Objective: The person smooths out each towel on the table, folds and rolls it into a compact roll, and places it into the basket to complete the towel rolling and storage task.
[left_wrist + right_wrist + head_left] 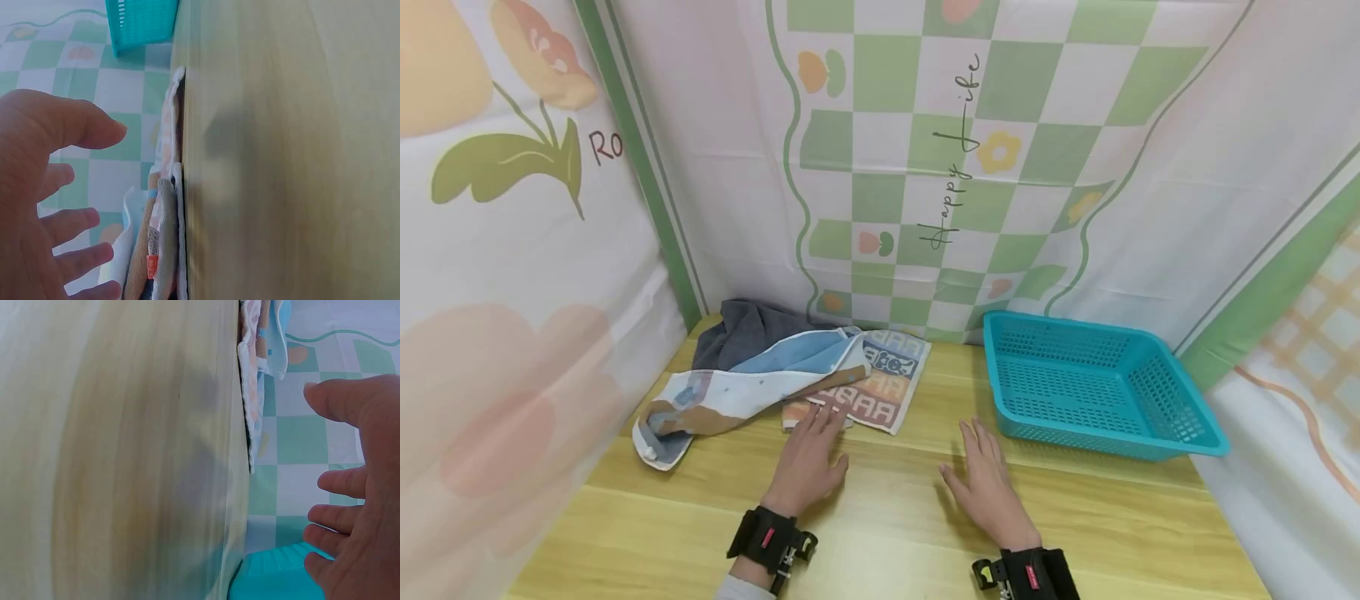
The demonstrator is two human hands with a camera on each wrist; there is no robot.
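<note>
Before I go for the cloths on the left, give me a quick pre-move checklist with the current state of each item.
1. Left hand free: ok, fingers straight, holding nothing, tips at the edge of the lettered cloth.
2. Right hand free: ok, open over the bare table.
3. Cloth pile reachable: ok, just ahead of the left hand.
4. Cloths separated: not ok, the blue and brown cloth overlaps the lettered one and a grey one.
5. Basket empty: ok, nothing shows inside.
6. Number of cloths: cannot tell, they are bunched together.

Patterned towels point(820, 375) — crumpled, table's back-left
</note>
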